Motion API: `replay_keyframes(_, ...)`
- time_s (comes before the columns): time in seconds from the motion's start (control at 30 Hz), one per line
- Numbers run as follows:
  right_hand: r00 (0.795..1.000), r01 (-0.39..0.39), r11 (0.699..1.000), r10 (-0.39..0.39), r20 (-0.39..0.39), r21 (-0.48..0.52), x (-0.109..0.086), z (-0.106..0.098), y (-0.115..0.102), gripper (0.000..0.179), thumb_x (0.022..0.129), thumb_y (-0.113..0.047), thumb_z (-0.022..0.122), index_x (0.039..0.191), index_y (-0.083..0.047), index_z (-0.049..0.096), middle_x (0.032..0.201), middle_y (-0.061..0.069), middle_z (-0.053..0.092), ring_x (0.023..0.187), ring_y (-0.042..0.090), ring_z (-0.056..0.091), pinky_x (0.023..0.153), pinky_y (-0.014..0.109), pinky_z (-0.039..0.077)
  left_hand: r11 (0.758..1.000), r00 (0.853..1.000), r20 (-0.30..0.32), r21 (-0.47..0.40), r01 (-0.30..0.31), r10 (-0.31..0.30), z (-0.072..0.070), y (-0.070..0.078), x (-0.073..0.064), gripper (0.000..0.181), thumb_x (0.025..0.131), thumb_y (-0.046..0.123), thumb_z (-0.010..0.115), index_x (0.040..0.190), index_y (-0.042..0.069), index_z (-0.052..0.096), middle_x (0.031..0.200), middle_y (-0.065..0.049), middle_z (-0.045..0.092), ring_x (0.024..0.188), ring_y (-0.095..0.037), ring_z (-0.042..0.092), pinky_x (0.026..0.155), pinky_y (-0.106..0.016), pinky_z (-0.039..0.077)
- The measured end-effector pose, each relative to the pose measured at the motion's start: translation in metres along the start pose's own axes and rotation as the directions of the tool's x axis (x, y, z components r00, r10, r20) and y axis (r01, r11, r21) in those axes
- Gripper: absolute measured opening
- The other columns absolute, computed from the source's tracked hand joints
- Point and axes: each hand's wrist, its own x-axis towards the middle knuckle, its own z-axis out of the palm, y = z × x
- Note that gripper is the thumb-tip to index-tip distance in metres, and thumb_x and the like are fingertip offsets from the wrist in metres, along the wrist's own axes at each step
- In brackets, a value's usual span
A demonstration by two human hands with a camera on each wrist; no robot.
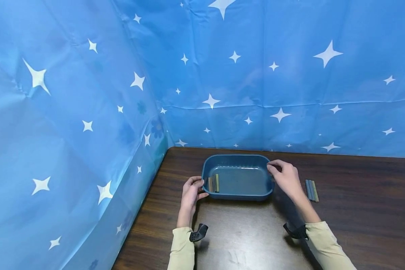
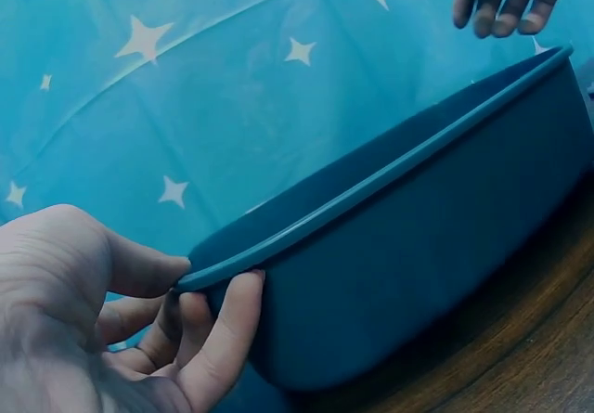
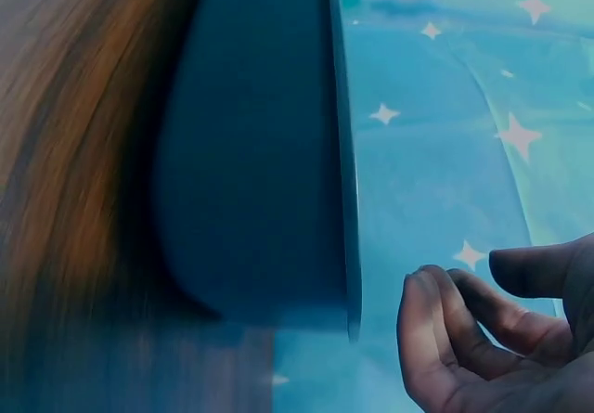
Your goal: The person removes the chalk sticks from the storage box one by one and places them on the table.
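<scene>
A blue rectangular basin [image 1: 244, 195] with rounded corners stands on the table. My left hand [image 1: 190, 193] grips its left rim; in the left wrist view the thumb lies on top and the fingers below the lip. A few short coloured sticks [image 1: 217, 183], possibly chalk, lie side by side in the basin's left end. By the right rim is my right hand [image 1: 285, 176], raised with loosely bent fingers. The right wrist view shows thumb and fingertips [image 3: 422, 288] apart, nothing between them, and a gap to the basin wall [image 3: 255, 153].
More short sticks [image 1: 312, 190], bluish and yellow-green, lie together on the dark wooden table [image 1: 368, 210] right of the basin. Blue star-patterned sheeting [image 1: 249, 82] hangs along the table's back and left edges. Black wrist straps [image 1: 198, 233] sit at both sleeves.
</scene>
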Motion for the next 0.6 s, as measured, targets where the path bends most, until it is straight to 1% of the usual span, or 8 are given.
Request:
replay_keyframes(0.13, 1.000, -0.008, 0.999, 0.008, 0.009, 0.050, 0.004, 0.008, -0.005, 0.028, 0.107, -0.014, 0.056, 0.121, 0.007, 0.068, 0.101, 0.022, 0.071, 0.088, 0.039, 0.070, 0.070, 0.035, 0.059, 1.000, 1.000, 0.007, 0.003, 0.006, -0.006, 0.002, 0.001, 0.001, 0.032, 0.098, 0.001, 0.055, 0.126, -0.013, 0.050, 0.098, -0.012, 0.062, 0.069, -0.010, 0.057, 0.057, -0.024, 0.058)
replay_keyframes(0.3, 1.000, 0.000, 0.998, -0.002, 0.025, 0.068, 0.009, 0.020, -0.012, 0.026, 0.107, -0.013, 0.057, 0.120, 0.006, 0.069, 0.100, 0.021, 0.072, 0.092, 0.041, 0.069, 0.073, 0.038, 0.059, 0.999, 0.999, 0.003, -0.010, 0.049, -0.049, 0.003, 0.002, 0.002, 0.032, 0.099, 0.002, 0.055, 0.128, -0.011, 0.050, 0.098, -0.012, 0.060, 0.069, -0.011, 0.054, 0.057, -0.023, 0.057)
replay_keyframes(0.5, 0.997, 0.022, 0.997, -0.028, 0.077, 0.078, 0.011, 0.037, -0.022, 0.025, 0.106, -0.012, 0.058, 0.119, 0.005, 0.070, 0.100, 0.020, 0.072, 0.093, 0.041, 0.070, 0.073, 0.038, 0.059, 0.994, 0.994, -0.024, -0.043, 0.102, -0.103, 0.003, 0.006, 0.000, 0.031, 0.098, 0.004, 0.056, 0.127, -0.008, 0.052, 0.097, -0.008, 0.057, 0.070, -0.011, 0.055, 0.057, -0.023, 0.055)
replay_keyframes(0.6, 0.993, 0.019, 0.995, -0.030, 0.111, 0.102, 0.011, 0.046, -0.026, 0.024, 0.106, -0.012, 0.058, 0.118, 0.005, 0.069, 0.101, 0.021, 0.072, 0.094, 0.040, 0.070, 0.073, 0.039, 0.060, 0.992, 0.993, -0.025, -0.057, 0.111, -0.113, 0.003, 0.008, -0.002, 0.029, 0.097, 0.003, 0.056, 0.125, -0.006, 0.053, 0.094, -0.006, 0.058, 0.069, -0.010, 0.055, 0.058, -0.023, 0.054)
